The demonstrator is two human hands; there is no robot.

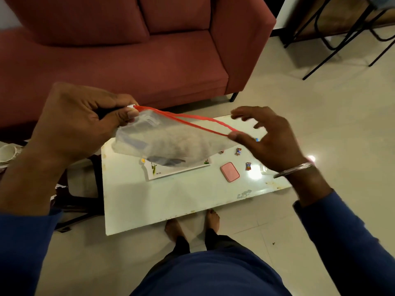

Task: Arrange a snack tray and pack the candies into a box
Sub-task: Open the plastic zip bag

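Note:
I hold a clear zip bag (171, 142) with a red seal strip above the low white table (171, 199). My left hand (85, 122) pinches the bag's left corner. My right hand (267, 139) holds the right end of the red strip with the thumb, its other fingers spread. Under the bag lies a white tray (171, 170) with printed pictures, partly hidden. A pink box lid (230, 171) rests right of the tray. Wrapped candies (238, 151) (248, 166) lie scattered near it. A clear box (265, 169) shows below my right wrist.
A red sofa (128, 60) stands behind the table. Black metal chair legs (342, 39) are at the far right. A white cup (7, 153) sits at the left edge beside a dark stool frame (81, 201). My bare feet (192, 225) stand at the table's near edge.

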